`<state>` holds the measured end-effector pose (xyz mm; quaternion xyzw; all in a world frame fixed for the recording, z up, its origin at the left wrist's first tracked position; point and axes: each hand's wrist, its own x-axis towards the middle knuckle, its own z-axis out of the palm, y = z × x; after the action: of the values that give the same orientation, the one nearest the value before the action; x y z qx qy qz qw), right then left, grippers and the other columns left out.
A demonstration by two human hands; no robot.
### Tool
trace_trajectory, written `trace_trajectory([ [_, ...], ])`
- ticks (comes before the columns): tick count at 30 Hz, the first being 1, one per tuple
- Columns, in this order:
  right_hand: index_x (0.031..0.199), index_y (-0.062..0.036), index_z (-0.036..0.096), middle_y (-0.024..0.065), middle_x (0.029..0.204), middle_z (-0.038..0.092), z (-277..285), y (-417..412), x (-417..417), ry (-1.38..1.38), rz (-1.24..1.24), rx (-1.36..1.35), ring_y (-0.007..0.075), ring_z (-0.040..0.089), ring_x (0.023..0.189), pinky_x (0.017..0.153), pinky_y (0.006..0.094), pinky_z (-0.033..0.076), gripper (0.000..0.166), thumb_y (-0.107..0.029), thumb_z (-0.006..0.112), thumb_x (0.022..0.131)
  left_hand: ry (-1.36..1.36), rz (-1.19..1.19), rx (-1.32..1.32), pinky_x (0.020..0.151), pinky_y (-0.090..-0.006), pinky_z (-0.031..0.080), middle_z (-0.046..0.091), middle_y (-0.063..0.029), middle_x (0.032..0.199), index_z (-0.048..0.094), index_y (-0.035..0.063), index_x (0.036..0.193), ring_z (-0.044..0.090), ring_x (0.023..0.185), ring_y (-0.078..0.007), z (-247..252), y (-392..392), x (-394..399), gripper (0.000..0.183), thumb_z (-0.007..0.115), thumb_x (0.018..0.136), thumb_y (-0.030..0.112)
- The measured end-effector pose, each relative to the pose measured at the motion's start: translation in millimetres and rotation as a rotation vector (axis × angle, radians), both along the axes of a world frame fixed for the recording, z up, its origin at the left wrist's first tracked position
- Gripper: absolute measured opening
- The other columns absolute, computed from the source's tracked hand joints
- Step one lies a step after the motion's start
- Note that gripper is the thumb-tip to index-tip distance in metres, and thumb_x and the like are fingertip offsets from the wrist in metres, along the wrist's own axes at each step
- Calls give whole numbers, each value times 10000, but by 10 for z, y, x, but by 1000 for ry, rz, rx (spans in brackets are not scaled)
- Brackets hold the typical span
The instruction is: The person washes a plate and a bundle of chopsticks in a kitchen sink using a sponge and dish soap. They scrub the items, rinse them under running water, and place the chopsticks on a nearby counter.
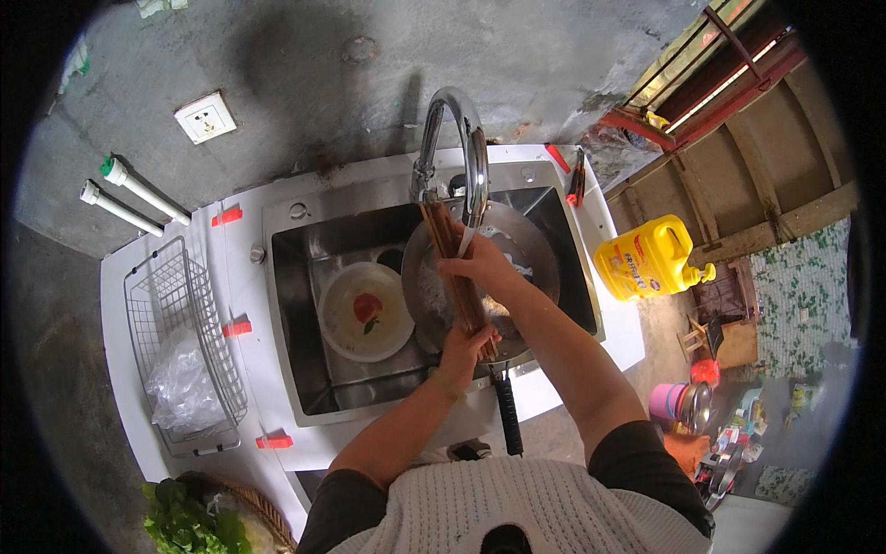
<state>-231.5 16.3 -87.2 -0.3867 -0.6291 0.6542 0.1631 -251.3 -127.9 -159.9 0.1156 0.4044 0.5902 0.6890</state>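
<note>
A bundle of brown wooden chopsticks (453, 277) lies slantwise under the chrome gooseneck faucet (476, 166), and water runs from the spout. My left hand (465, 356) grips the bundle's lower end. My right hand (484, 262) is closed around it further up, under the stream. Below both hands a metal wok (543, 242) with a black handle (509, 415) rests across the sink and holds some water with foam. Left of the wok, a white bowl (336, 343) stands in the steel sink (367, 388), with a red piece and a green leaf in liquid.
A wire basket (221, 346) with a clear plastic bag (183, 388) stands on the white counter (259, 388) at left. Leafy greens (187, 519) sit in a wicker basket (259, 505) at lower left. At right are a yellow pump bottle (644, 260) and a red-and-black tool (576, 180).
</note>
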Motion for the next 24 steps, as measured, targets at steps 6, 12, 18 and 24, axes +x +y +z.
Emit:
trace_trajectory([
  [6, 918, -5, 573, 48, 751, 590, 127, 74, -40, 77, -83, -20, 156, 583, 724, 707, 304, 453, 248, -67, 668, 698, 301, 7, 108, 701, -348, 441, 529, -27, 861, 511, 67, 997, 532, 796, -160, -467, 379, -173, 210, 624, 841, 151],
  [12, 947, -45, 559, 32, 879, 585, -19, -78, 26, 163, 11, -91, 146, 565, 843, 755, 290, 442, 259, -31, 673, 715, 278, 68, 111, 657, -290, 434, 565, -22, 813, 555, 39, 968, 531, 726, -131, -593, 463, -279, 207, 652, 786, 59],
  [18, 1092, -49, 524, 42, 934, 590, -132, -63, 51, 129, 23, -121, 151, 560, 885, 791, 304, 454, 368, -5, 669, 758, 260, 71, 154, 763, -284, 461, 565, -21, 980, 509, 25, 1116, 553, 883, -143, -220, 561, -447, 380, 670, 772, 53],
  [24, 1061, -40, 535, 41, 947, 591, -137, 7, 74, 124, -14, -209, 147, 560, 904, 808, 302, 449, 347, -2, 676, 746, 127, 66, 141, 883, -274, 437, 472, -43, 1201, 401, 20, 1265, 495, 1076, -140, -37, 626, -477, 505, 622, 811, 35],
])
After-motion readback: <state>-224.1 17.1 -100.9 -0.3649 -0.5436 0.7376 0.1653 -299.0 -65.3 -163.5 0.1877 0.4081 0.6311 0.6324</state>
